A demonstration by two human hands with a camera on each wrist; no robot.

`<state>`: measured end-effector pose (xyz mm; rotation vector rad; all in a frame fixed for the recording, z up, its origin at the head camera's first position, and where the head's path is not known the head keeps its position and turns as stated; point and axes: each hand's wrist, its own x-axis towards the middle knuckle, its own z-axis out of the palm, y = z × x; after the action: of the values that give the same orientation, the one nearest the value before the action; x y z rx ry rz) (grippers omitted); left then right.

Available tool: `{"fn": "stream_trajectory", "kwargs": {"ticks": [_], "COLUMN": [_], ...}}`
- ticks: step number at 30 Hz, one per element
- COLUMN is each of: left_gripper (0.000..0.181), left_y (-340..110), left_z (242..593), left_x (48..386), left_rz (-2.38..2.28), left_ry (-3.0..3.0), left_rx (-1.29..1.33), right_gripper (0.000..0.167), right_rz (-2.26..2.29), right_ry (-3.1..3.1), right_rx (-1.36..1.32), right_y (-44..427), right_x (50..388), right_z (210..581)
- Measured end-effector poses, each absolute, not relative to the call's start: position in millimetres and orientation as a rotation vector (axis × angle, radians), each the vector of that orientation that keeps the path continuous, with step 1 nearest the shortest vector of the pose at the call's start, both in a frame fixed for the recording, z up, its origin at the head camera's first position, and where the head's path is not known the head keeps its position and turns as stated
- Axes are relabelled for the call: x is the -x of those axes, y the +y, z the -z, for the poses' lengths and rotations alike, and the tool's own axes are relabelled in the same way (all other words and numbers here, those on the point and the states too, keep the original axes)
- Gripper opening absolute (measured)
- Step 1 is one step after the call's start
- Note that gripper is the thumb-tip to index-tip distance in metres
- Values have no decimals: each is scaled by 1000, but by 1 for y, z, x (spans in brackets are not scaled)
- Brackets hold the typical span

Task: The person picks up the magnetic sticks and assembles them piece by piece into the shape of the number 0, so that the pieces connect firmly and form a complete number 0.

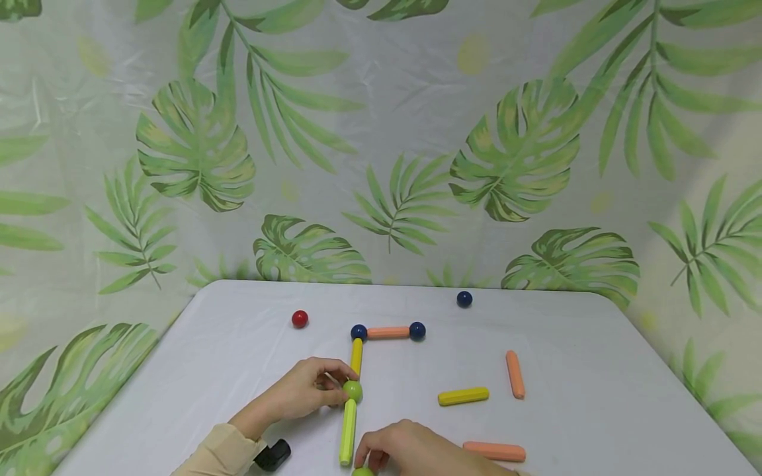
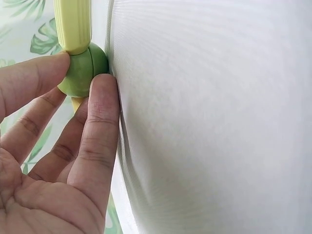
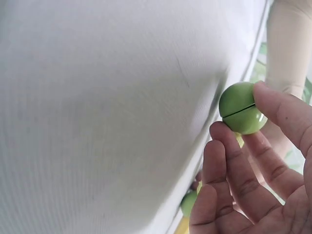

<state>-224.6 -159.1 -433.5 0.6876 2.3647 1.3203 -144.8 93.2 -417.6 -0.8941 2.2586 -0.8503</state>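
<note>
Honestly, left hand point(image 1: 305, 390) pinches the far green ball point(image 1: 352, 391), right hand point(image 1: 411, 448) the near ball point(image 3: 240, 105), fingers parted ball-wide; both seem light, hard, slick, opposite sides grip best.

Lime stick point(image 1: 348, 433), obstacle between hands point(image 1: 308, 390) point(image 1: 412, 451)

One green ball point(image 1: 353, 391) and the other green ball point(image 3: 239, 105) look like smooth, glossy plastic, each crossed by a fine seam. The red ball point(image 1: 300, 319) and the dark blue balls point(image 1: 417, 331) share that shine. The yellow-green rod point(image 2: 73, 24) looks like satin-finished plastic, grooved lengthwise. The white table covering point(image 1: 238, 350) appears matt, with a fine woven texture, while the leaf-printed backdrop point(image 1: 411, 86) is a smooth sheet with a slight sheen. The cream sleeve point(image 1: 223, 453) looks like matt cloth.
</note>
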Motion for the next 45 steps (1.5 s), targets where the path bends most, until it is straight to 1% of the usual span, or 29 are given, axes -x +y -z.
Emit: {"fn": "stream_trajectory", "kwargs": {"ticks": [4,9,12,14,20,22,26,33,40,45], "left_gripper": [25,25,25,25,25,25,25,25,25,25], "left_y": [-160,-160,-160,-160,-160,-160,-160,-160,-161,-160], "left_z": [434,434,434,434,434,434,434,435,435,435], "left_x": [224,224,224,225,225,225,226,226,226,226], "left_rz": [-1326,-1327,-1322,-1319,-1314,-1313,-1308,-1308,-1309,-1298], "left_ry": [2360,2356,2359,2361,2363,2364,2366,2367,2364,2367], "left_rx": [-695,-702,-703,-704,-706,-704,-700,-707,-702,-690], "right_gripper": [21,21,22,23,25,25,25,23,21,23], "right_rz": [811,801,819,827,826,810,832,846,925,954], "right_ry": [2282,2302,2290,2283,2259,2258,2256,2239,2233,2222], "right_rx": [967,1077,1090,1086,1013,1023,1002,1065,985,961], "right_y": [90,93,93,92,85,84,84,84,80,80], "right_x": [148,163,167,167,156,154,154,158,146,145], "right_z": [431,473,485,485,449,443,443,451,427,423]}}
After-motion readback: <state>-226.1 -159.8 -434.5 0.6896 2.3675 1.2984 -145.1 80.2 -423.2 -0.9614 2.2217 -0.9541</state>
